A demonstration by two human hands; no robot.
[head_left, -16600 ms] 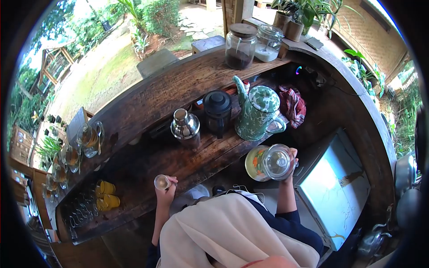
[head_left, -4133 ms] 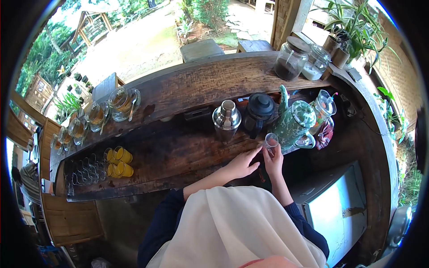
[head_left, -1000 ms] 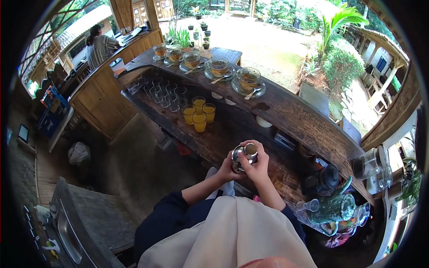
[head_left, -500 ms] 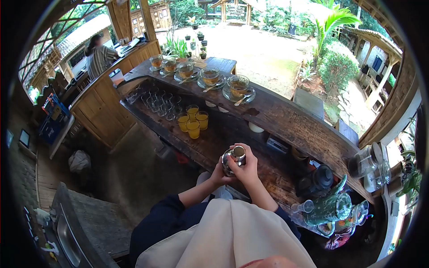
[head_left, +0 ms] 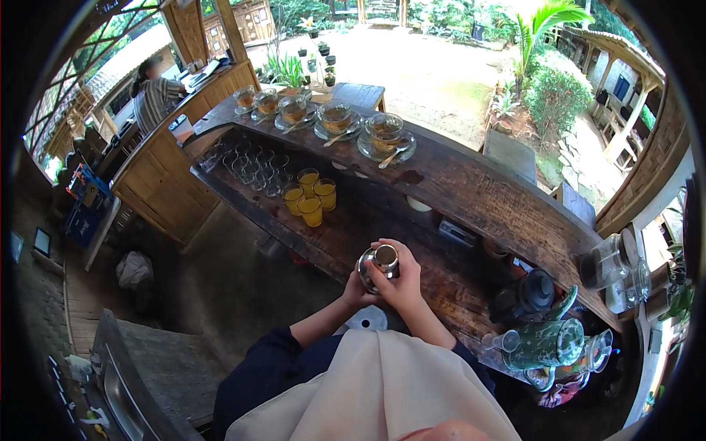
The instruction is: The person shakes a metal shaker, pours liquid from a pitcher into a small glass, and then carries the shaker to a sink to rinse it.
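A shiny metal cocktail shaker [head_left: 365, 266] is held upright between both hands, just above the near edge of the dark wooden counter [head_left: 441, 272]. My left hand [head_left: 356, 291] wraps its lower left side. My right hand [head_left: 401, 278] closes round the right side, with the thumb across the front near the capped top. Parts of the shaker's body are hidden by the fingers. Further along the counter, to the left, several glasses of yellow-orange drink [head_left: 310, 212] stand close together.
Several empty glasses [head_left: 254, 165] stand at the counter's left. On the raised ledge are glass cups of tea on saucers [head_left: 384, 132]. A dark lidded jug [head_left: 531, 294], a green speckled pitcher [head_left: 544, 342] and glass jars [head_left: 603, 264] stand right. A person [head_left: 154, 95] sits far left.
My view has shifted slightly, so the counter items sit a little differently in frame. Both hands keep their hold on the cocktail shaker, with little other change.
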